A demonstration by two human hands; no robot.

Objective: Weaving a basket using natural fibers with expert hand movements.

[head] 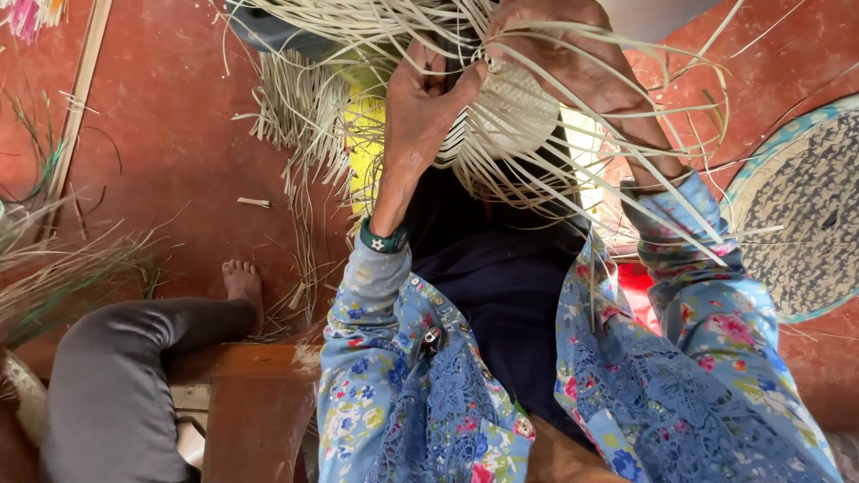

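Pale straw strips fan out around the half-woven basket (514, 112), held up between my hands. My right hand (573, 67) curls its grip over the top; my left hand (429, 98) pinches strips beside it.

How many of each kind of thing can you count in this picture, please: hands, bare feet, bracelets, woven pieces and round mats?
Hands: 2, the left hand and the right hand
Bare feet: 1, another person's foot
Bracelets: 1, the green bracelet
Woven pieces: 1, the pale straw weaving, held by both hands
Round mats: 1, the mat
Total: 6
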